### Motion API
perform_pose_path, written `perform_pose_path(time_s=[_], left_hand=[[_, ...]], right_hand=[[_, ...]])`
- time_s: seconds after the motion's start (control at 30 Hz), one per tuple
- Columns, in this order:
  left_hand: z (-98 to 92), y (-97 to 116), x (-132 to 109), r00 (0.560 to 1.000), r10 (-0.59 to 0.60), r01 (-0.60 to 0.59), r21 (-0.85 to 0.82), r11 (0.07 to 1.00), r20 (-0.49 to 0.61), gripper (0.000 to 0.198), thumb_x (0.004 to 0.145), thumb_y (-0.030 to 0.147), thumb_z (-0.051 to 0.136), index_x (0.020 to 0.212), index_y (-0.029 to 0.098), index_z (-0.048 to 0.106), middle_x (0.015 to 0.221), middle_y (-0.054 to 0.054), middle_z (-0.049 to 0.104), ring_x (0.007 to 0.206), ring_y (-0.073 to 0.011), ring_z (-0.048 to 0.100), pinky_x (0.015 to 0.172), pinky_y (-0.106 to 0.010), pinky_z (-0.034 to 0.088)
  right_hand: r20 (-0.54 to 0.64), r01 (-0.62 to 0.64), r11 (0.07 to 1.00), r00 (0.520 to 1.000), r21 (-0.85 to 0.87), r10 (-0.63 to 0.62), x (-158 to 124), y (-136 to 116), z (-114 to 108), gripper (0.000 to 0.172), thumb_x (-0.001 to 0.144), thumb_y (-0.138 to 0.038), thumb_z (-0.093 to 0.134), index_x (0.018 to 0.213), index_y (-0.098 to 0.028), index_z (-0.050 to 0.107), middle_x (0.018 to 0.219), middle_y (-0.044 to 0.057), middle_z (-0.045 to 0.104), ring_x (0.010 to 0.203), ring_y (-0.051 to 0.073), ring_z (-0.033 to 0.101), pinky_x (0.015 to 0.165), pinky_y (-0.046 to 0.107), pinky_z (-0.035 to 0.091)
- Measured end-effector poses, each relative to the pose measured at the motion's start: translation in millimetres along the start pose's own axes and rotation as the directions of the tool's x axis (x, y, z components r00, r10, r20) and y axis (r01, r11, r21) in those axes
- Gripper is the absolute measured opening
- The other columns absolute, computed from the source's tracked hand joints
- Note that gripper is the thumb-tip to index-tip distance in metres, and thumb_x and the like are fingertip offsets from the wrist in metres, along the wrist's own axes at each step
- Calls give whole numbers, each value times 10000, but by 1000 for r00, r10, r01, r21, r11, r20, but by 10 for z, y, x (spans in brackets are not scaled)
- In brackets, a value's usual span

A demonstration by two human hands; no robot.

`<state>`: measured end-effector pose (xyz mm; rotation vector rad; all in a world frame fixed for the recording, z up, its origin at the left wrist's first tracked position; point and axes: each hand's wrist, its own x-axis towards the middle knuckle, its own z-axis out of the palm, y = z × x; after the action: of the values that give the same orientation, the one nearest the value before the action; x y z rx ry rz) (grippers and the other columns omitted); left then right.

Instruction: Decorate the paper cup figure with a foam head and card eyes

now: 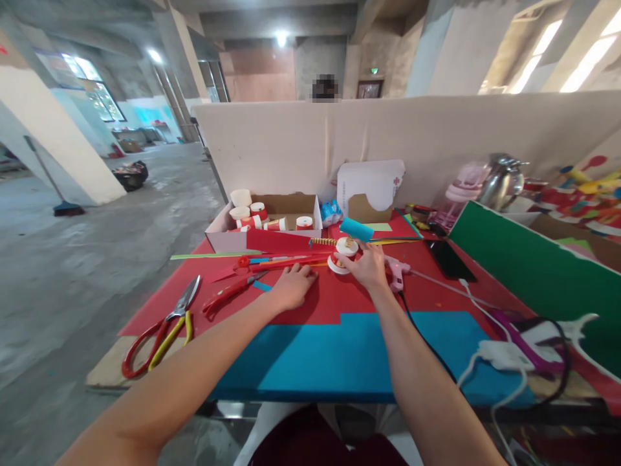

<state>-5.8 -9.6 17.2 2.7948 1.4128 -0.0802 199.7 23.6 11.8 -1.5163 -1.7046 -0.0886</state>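
Note:
My right hand grips a small red-and-white paper cup craft with a white rim at its base. A coiled gold piece sticks out to its left, and a rolled blue paper tube sits at its upper right. My left hand lies palm down on the red table covering, fingers stretched out beside some red strips. Left of that hand are red-handled pliers and a scrap of blue paper. A pink glue gun lies just right of my right hand.
Large scissors lie at the left. Behind stands an open box with several paper cups. A phone, cables, a power strip and a green panel occupy the right. A pale partition rises behind; a person's head shows above it.

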Motion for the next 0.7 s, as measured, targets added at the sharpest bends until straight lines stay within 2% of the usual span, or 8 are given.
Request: perform_pose_path(time_s=[0.1, 0.17, 0.3, 0.4, 0.47, 0.53, 0.6, 0.7], left_hand=[[-11, 113, -2, 990, 134, -132, -51, 990, 38, 691, 719, 57, 450, 1376, 257, 377, 1374, -106, 428, 1169, -312, 403, 908, -451, 381], [-29, 206, 55, 980, 194, -190, -69, 979, 48, 703, 724, 64, 454, 1393, 254, 345, 1394, -93, 420, 1205, -295, 383, 946, -442, 359], [-30, 403, 240, 971, 230, -226, -55, 972, 68, 651, 764, 102, 456, 1394, 206, 332, 1433, -101, 384, 1250, -271, 370, 985, -427, 339], [-32, 479, 312, 971, 224, -220, -57, 974, 83, 656, 765, 112, 462, 1400, 178, 311, 1479, -113, 310, 1307, -279, 317, 989, -444, 338], [-63, 472, 290, 960, 257, -249, -80, 965, 112, 674, 745, 91, 468, 1396, 180, 317, 1483, -109, 305, 1332, -271, 291, 987, -452, 344], [-108, 441, 223, 948, 290, -279, -93, 956, 133, 670, 731, 56, 456, 1375, 206, 352, 1458, -85, 361, 1326, -246, 316, 989, -442, 351], [-137, 423, 142, 950, 298, -292, -72, 954, 99, 647, 735, 37, 439, 1354, 218, 385, 1425, -68, 417, 1306, -235, 353, 986, -426, 360], [-110, 455, 62, 932, 360, -359, -38, 932, 27, 624, 759, 65, 456, 1360, 212, 378, 1434, -68, 404, 1313, -234, 348, 988, -413, 370]], right_hand=[[-16, 1, 999, 1000, 42, 0, -1, 0, 0, 548, 687, -590, 614, 993, -137, 656, 924, 136, 689, 921, 292, 602, 904, 416, 377], [-51, -1, 999, 999, 52, 4, 3, 8, -6, 542, 687, -585, 617, 990, -138, 657, 906, 129, 691, 897, 283, 608, 882, 404, 392], [-166, -39, 999, 985, 22, 42, 17, 35, -13, 509, 675, -585, 628, 924, -143, 664, 864, 123, 688, 863, 278, 602, 868, 415, 392], [-183, -55, 999, 982, 1, 54, 18, 38, -12, 491, 675, -588, 625, 883, -145, 666, 820, 119, 683, 827, 273, 597, 846, 412, 398], [-162, -46, 999, 986, -1, 45, 13, 28, -8, 495, 680, -589, 621, 890, -144, 667, 820, 121, 682, 823, 271, 596, 837, 405, 400], [-146, -34, 999, 989, 1, 34, 9, 14, -4, 506, 683, -591, 616, 912, -142, 665, 842, 126, 682, 838, 272, 594, 839, 402, 398], [-140, -39, 999, 989, 0, 39, 8, 4, -3, 515, 684, -592, 615, 926, -141, 662, 855, 129, 682, 851, 274, 591, 852, 406, 389], [-144, -71, 997, 987, -12, 68, 11, 2, -11, 512, 683, -594, 610, 908, -138, 657, 845, 129, 678, 855, 277, 584, 870, 418, 371]])
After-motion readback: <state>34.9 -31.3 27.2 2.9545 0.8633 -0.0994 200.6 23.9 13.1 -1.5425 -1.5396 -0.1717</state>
